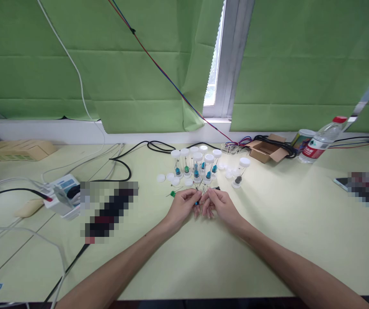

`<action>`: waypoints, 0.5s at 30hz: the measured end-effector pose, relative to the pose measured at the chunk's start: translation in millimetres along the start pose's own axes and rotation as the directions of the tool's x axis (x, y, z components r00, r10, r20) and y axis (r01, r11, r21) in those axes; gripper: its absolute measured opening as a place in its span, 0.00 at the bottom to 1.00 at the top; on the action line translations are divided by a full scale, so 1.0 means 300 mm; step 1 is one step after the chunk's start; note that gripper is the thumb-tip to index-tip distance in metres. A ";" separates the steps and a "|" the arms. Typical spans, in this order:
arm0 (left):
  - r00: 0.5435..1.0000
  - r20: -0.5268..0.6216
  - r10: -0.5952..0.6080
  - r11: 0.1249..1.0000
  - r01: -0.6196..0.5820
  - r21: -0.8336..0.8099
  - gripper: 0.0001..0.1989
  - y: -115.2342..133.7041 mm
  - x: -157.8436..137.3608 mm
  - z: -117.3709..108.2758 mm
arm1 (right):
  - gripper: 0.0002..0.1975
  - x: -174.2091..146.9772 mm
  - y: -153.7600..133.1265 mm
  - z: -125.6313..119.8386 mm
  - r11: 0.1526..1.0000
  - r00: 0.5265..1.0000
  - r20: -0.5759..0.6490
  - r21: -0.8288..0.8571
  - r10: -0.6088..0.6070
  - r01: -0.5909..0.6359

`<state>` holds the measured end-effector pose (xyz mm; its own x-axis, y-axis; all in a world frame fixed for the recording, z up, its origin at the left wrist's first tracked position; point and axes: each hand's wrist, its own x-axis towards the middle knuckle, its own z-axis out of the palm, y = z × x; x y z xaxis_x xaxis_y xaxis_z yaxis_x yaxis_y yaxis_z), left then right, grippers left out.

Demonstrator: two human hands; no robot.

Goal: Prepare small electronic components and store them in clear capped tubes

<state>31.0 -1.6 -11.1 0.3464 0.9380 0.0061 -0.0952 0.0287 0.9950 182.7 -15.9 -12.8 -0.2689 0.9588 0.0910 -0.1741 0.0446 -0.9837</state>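
Observation:
My left hand (pixel 184 202) is closed in a pinch on a small blue piece (pixel 197 203), mostly covered by the fingers. Close against it, my right hand (pixel 219 203) has thumb and fingertips pressed together; what they grip is too small to make out. Thin dark wires stick up just beyond the fingertips. A small green piece with a wire (pixel 172 194) lies left of my left hand. Behind both hands stand several clear vials with white caps (pixel 187 161), holding small blue or green pieces with wires. One vial with a dark piece (pixel 240 172) stands apart on the right.
Loose white caps (pixel 161 178) lie around the vials. A small open cardboard box (pixel 267 150), black cable, a can (pixel 303 139) and a water bottle (pixel 322 140) stand along the back right. On the left are a white power strip (pixel 62 195), cables and a blurred dark object (pixel 110 212).

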 end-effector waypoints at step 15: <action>1.000 0.014 -0.021 0.999 0.022 -0.031 0.18 0.017 -0.005 0.008 | 0.17 0.006 0.020 -0.016 0.988 0.990 -0.134 -0.154 -0.051 0.030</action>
<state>32.4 -3.8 -6.0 0.3616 0.9322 -0.0135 -0.1169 0.0597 0.9913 185.6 -12.5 -19.2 -0.1302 0.9843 0.1192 -0.0344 0.1157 -0.9927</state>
